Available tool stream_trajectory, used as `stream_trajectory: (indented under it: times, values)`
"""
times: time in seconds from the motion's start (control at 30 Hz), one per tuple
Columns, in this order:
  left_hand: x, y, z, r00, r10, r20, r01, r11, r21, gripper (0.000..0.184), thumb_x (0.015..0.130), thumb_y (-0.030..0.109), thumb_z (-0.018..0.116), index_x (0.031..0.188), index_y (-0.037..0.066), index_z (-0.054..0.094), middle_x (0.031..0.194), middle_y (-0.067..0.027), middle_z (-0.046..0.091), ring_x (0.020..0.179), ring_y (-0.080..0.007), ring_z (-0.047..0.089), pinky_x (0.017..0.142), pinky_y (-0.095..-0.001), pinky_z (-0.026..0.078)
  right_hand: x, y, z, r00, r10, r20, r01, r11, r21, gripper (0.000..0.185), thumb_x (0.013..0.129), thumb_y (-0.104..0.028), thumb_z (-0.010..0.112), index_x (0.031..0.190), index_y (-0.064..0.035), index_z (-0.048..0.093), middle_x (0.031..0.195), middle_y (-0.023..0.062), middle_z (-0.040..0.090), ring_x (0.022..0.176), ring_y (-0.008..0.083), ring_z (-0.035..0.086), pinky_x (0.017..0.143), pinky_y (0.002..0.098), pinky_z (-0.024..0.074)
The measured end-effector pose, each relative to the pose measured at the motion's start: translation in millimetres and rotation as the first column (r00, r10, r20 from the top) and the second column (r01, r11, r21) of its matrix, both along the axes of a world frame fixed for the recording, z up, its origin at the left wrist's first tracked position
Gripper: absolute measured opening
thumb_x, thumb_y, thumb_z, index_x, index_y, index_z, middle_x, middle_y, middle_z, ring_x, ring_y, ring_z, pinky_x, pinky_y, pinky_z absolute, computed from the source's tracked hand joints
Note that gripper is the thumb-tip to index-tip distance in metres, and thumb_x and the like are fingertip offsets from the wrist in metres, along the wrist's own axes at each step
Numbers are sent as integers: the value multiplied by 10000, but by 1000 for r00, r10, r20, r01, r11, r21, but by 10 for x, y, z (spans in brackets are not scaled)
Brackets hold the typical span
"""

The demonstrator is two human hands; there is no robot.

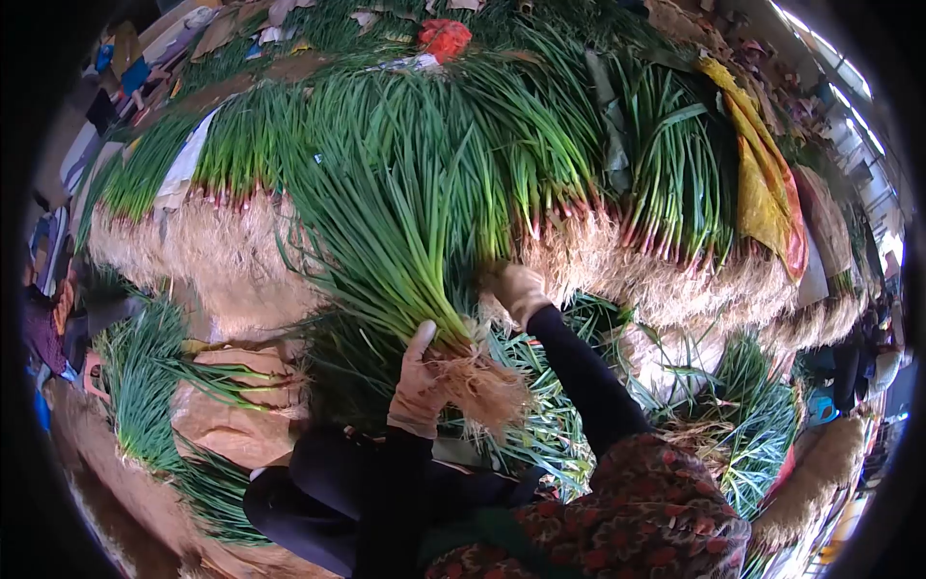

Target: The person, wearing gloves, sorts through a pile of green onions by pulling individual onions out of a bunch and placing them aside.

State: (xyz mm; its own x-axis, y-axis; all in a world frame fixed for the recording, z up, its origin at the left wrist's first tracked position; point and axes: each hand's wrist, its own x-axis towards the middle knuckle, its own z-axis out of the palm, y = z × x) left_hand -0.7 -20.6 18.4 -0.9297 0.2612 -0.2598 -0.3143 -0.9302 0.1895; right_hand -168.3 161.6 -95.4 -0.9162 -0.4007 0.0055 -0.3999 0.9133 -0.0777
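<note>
My left hand (417,386), in a pale glove, is closed around the lower end of a large bunch of green onions (424,280). Their long leaves fan up and away, and a tuft of tan roots (482,386) hangs beside the palm. My right hand (518,291), also gloved, reaches to the front of the stacked green onions (569,193). Its fingers curl at the base of some stems there, with the fingertips partly hidden.
Rows of green onions with roots facing me run left and right. A yellow and red sack (757,164) lies over the right row, a red bag (445,39) at the back. Left, a few onions (251,379) rest on a brown sack (227,425). Loose leaves (540,386) lie below my hands.
</note>
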Motion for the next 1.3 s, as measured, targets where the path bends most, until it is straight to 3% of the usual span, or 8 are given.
stream_trajectory:
  times: [0.23, 0.47, 0.8, 0.87, 0.93, 1.0, 1.13, 1.3]
  values:
    - [-82, 94, -307, 994, -84, 66, 90, 992, -90, 436, 905, 315, 459, 1168, -31, 497, 1128, -155, 568, 1011, -275, 562, 903, -421, 441, 1166, 369, 100, 844, 436, 311, -416, 900, -132, 424, 901, -401, 483, 1118, -37, 499, 838, 90, 523, 679, 167, 483, 588, 298, 401]
    - [-37, 130, -256, 993, -15, 120, 47, 963, -266, 454, 882, 307, 499, 1191, -25, 481, 1182, -195, 536, 1046, -307, 550, 916, -435, 438, 754, -254, 1200, 481, 431, 764, 752, 244, -612, 624, 878, -486, 495, 1265, -4, 411, 1007, 105, 592, 899, 179, 564, 773, 291, 480]
    - [-12, 194, -94, 993, 57, 99, -50, 996, -79, 388, 877, 281, 507, 1138, -6, 518, 1038, -149, 599, 959, -288, 574, 871, -428, 451, 769, -475, 607, 625, 564, 540, 779, -503, -375, 265, 959, -320, 361, 879, -111, 503, 651, 13, 497, 559, 125, 499, 435, 221, 402]
    - [-8, 138, -284, 1000, -4, 14, 5, 997, -74, 457, 886, 369, 466, 1122, -18, 525, 969, -142, 601, 881, -270, 565, 838, -397, 449, 417, -379, 13, 342, 930, -132, 907, -364, -214, 310, 964, -346, 320, 828, -125, 490, 629, 6, 460, 548, 115, 457, 443, 242, 374]
    - [68, 94, -41, 999, 38, 11, -39, 996, 75, 427, 911, 399, 419, 1050, 14, 540, 890, -100, 577, 849, -236, 554, 802, -392, 461, 327, -218, 140, 437, 865, 246, 874, -344, -344, 235, 937, -285, 389, 856, -111, 526, 593, 5, 436, 496, 107, 374, 433, 267, 328]
    - [110, 84, 250, 957, 231, -177, -190, 957, 219, 407, 934, 386, 381, 1067, 28, 525, 951, -100, 558, 868, -226, 552, 805, -395, 477, 271, -151, -211, 804, 463, 374, 199, 383, -902, 182, 865, -170, 460, 997, -78, 544, 706, 23, 505, 592, 150, 440, 496, 265, 376]
    - [82, 6, 315, 981, 163, -104, -142, 972, 186, 433, 946, 358, 360, 1212, 30, 458, 1120, -129, 522, 885, -209, 554, 786, -380, 504, 445, 192, 343, 742, 625, 243, -632, 773, -55, 287, 849, -129, 508, 1129, -134, 567, 963, 93, 631, 836, 212, 615, 682, 312, 496]
    - [-53, 98, 42, 999, 34, 12, -35, 997, 67, 501, 923, 381, 389, 1213, -19, 473, 1119, -137, 573, 963, -254, 575, 865, -405, 462, -514, -115, 478, 918, -175, 356, 324, 849, -418, 350, 850, -330, 561, 1053, -45, 579, 975, 170, 631, 849, 284, 620, 766, 397, 490]
